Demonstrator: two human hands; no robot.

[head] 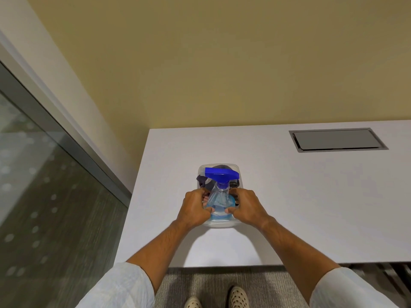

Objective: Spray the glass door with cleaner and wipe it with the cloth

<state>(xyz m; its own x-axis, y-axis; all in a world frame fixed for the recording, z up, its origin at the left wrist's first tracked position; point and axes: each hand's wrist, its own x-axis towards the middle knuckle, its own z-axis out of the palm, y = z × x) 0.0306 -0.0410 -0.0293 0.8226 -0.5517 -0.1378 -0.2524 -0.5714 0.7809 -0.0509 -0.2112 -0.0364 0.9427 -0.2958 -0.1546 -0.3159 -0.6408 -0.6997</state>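
A clear plastic container (239, 174) stands on the white table (311, 196). Inside it stands a clear spray bottle (219, 196) with blue liquid and a blue trigger head (222, 174). A dark cloth (203, 181) lies bunched behind the bottle in the container. My left hand (194, 207) grips the container's left side and my right hand (246, 206) grips its right side, thumbs over the near rim by the bottle. The glass door (40, 185) with frosted dots fills the left of the view.
A grey metal cable hatch (338, 140) is set into the table at the back right. A yellow wall rises behind the table. Grey carpet and my two shoes (222, 298) lie below the table's front edge.
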